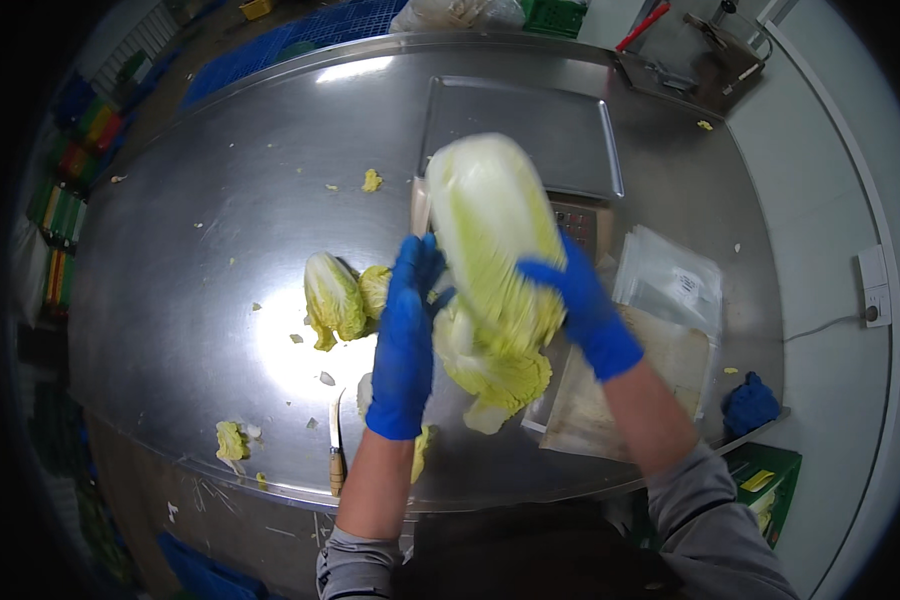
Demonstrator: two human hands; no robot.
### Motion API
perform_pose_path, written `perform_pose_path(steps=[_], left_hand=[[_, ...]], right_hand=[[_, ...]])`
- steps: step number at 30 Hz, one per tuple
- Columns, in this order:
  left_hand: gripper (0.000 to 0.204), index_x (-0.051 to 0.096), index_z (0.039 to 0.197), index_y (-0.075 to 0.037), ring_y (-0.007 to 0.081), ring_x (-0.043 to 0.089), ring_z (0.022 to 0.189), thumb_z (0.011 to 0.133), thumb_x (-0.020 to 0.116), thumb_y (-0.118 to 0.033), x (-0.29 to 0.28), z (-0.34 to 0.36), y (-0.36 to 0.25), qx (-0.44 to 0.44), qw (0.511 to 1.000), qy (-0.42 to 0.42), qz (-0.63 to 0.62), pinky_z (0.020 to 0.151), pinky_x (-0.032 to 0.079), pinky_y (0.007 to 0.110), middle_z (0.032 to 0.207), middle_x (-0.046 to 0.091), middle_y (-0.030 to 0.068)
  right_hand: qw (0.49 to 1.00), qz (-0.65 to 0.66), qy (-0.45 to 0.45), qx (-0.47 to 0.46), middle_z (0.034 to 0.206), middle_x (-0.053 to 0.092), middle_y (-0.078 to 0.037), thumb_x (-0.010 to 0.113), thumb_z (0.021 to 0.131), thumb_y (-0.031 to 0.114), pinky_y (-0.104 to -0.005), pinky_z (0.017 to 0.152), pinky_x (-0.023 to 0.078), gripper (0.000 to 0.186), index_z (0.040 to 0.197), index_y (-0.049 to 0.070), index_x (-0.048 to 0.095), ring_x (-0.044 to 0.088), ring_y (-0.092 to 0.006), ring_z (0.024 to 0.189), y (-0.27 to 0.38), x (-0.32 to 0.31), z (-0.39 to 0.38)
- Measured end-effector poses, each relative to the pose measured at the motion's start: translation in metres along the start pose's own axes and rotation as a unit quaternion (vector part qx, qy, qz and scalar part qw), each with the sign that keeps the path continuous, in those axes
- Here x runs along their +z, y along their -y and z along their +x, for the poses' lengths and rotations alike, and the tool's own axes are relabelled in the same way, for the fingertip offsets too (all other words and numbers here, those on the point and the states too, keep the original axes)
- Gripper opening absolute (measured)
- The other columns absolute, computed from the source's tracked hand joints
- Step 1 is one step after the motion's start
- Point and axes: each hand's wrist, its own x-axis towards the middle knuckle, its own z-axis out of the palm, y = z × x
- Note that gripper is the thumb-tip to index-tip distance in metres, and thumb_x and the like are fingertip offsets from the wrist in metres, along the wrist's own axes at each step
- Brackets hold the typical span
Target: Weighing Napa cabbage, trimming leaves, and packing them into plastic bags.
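Note:
A large napa cabbage [490, 220], white at its base and yellow-green toward the leaves, is held up over the steel table, slightly blurred. My right hand [585, 305], in a blue glove, grips its right side, the thumb lying across the leaves. My left hand [400, 340], also blue-gloved, is beside its left side with fingers stretched upward; whether it touches the cabbage is unclear. Loose cabbage leaves [490, 385] lie just below the head, and part of a smaller piece of cabbage [334, 298] rests left of my left hand.
Behind the cabbage is a scale with a metal tray [530, 125] and a partly hidden keypad. Clear plastic bags [670, 280] lie at right, near a crumpled blue glove [751, 404]. A wooden-handled knife [336, 440] lies at the front edge. Leaf scraps [232, 442] dot the table [190, 260].

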Motion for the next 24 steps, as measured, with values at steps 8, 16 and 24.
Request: perform_pose_path(steps=[8, 16, 24], left_hand=[[0.035, 0.054, 0.119, 0.002, 0.0257, 0.065, 0.091, 0.092, 0.052, -0.021, -0.053, -0.019, 0.039, -0.058, 0.982, -0.151, 0.095, 0.077, 0.05, 0.031, 0.105, 0.065, 0.0151], [0.025, 0.061, 0.105, 0.001, 0.0212, 0.066, 0.075, 0.086, 0.061, -0.015, -0.089, -0.095, 0.071, -0.218, 0.952, -0.201, 0.083, 0.067, 0.05, 0.029, 0.089, 0.067, 0.0128], [0.027, 0.06, 0.107, 0.001, 0.0203, 0.066, 0.076, 0.087, 0.058, -0.018, -0.103, -0.092, 0.054, -0.212, 0.949, -0.206, 0.106, 0.067, 0.05, 0.028, 0.093, 0.067, 0.0122]], right_hand=[[0.989, 0.119, -0.019, 0.08, 0.116, 0.06, -0.015, 0.067, 0.082, 0.035, -0.0384, 0.09, 0.051, 0.059, 0.125, 0.0, 0.049, 0.061, -0.0252, 0.103, 0.035, -0.12, 0.133], [0.948, -0.276, -0.118, 0.107, 0.113, 0.062, -0.014, 0.06, 0.083, 0.049, -0.0316, 0.091, 0.044, 0.061, 0.12, 0.001, 0.057, 0.06, -0.0219, 0.103, 0.037, -0.142, 0.144], [0.876, -0.42, -0.222, -0.087, 0.124, 0.054, -0.02, 0.05, 0.087, 0.055, -0.0326, 0.1, 0.035, 0.069, 0.128, -0.001, 0.049, 0.052, -0.0285, 0.115, 0.011, -0.157, 0.115]])
